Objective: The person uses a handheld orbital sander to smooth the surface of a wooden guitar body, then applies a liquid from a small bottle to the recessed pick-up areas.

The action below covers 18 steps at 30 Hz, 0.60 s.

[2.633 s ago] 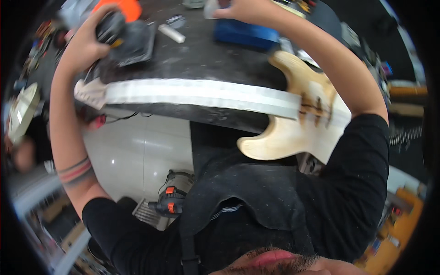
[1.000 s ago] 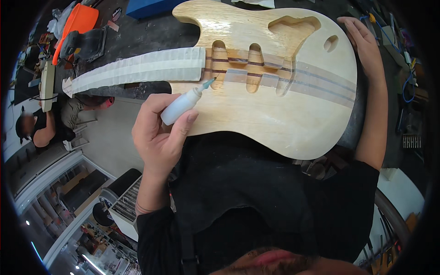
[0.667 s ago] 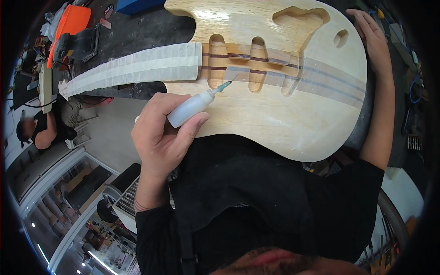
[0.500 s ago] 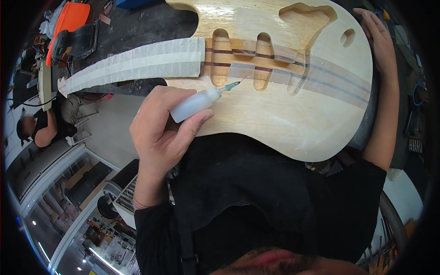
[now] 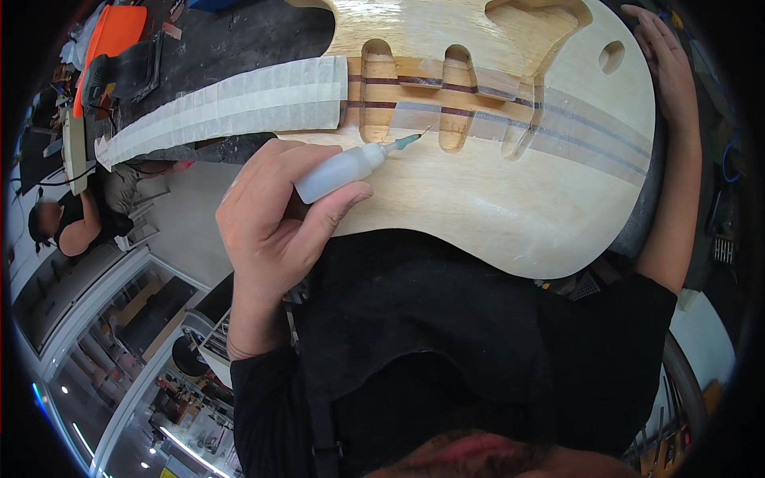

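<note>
My left hand (image 5: pixel 267 215) is closed around a small translucent squeeze bottle (image 5: pixel 339 174), fingers on one side and thumb on the other. Its green tip with a thin needle (image 5: pixel 418 137) points right, over the near side of a bare wooden electric guitar body (image 5: pixel 510 199). The needle is beside a strip of clear tape (image 5: pixel 414 116) between two routed slots; whether it touches the wood I cannot tell. White masking tape (image 5: pixel 227 107) covers the neck. At the body's right end, my right hand (image 5: pixel 668 68) rests against the edge with its fingers stretched out.
The guitar lies on a dark workbench (image 5: pixel 231 48). A black power tool (image 5: pixel 127 76) and an orange object (image 5: pixel 115 32) are at the far left. Beyond the bench on the left, another person (image 5: pixel 72 223) is at work. Shelves and tools line the right side.
The view has shifted slightly. The bottle tip has moved a little to the right along the guitar body. My right hand keeps its place at the body's edge.
</note>
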Each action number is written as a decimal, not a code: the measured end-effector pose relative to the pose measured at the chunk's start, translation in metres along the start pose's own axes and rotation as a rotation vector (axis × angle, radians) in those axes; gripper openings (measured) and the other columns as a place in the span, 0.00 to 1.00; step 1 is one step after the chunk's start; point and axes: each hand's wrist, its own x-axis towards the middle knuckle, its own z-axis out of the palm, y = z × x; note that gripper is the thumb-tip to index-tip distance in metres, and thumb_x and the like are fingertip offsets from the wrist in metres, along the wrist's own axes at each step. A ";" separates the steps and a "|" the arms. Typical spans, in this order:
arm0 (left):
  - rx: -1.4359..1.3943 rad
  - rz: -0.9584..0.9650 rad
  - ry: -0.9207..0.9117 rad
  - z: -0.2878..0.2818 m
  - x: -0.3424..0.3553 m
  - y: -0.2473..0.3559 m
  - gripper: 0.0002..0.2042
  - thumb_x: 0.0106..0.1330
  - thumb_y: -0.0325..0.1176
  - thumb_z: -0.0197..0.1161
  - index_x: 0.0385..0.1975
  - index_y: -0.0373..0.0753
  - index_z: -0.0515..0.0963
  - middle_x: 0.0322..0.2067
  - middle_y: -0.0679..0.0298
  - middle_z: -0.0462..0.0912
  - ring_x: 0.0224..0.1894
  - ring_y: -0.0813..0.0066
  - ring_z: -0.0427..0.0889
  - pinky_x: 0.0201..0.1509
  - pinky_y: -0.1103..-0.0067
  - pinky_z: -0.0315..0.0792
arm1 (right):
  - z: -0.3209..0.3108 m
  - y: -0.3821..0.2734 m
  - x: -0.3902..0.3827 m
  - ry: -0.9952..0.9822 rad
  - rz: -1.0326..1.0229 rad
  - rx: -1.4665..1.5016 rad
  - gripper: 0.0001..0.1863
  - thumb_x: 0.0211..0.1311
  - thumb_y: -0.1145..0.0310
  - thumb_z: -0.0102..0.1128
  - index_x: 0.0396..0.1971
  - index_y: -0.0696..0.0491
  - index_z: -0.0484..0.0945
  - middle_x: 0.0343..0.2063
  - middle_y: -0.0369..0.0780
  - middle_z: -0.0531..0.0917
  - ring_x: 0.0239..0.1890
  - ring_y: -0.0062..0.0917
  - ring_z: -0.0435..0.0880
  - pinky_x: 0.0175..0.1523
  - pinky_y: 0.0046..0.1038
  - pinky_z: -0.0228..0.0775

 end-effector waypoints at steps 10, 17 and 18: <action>-0.413 -0.292 0.096 -0.008 -0.013 -0.011 0.15 0.74 0.24 0.79 0.57 0.28 0.86 0.44 0.58 0.92 0.44 0.73 0.89 0.49 0.79 0.81 | 0.007 -0.003 -0.004 0.003 0.007 0.071 0.15 0.92 0.59 0.60 0.53 0.55 0.89 0.28 0.26 0.79 0.27 0.09 0.73 0.31 0.15 0.63; -0.986 -0.247 0.156 -0.025 -0.014 -0.039 0.22 0.90 0.36 0.64 0.73 0.29 0.71 0.56 0.46 0.85 0.47 0.65 0.86 0.53 0.72 0.80 | 0.007 0.008 -0.003 -0.001 0.036 0.206 0.14 0.93 0.64 0.55 0.59 0.55 0.86 0.27 0.25 0.76 0.23 0.07 0.65 0.27 0.15 0.55; -1.019 -0.226 0.154 -0.026 -0.015 -0.040 0.23 0.90 0.36 0.64 0.74 0.29 0.70 0.58 0.45 0.83 0.49 0.64 0.85 0.55 0.71 0.80 | 0.005 0.009 -0.002 0.001 0.030 0.199 0.14 0.93 0.66 0.54 0.60 0.56 0.85 0.28 0.26 0.78 0.23 0.07 0.66 0.27 0.15 0.56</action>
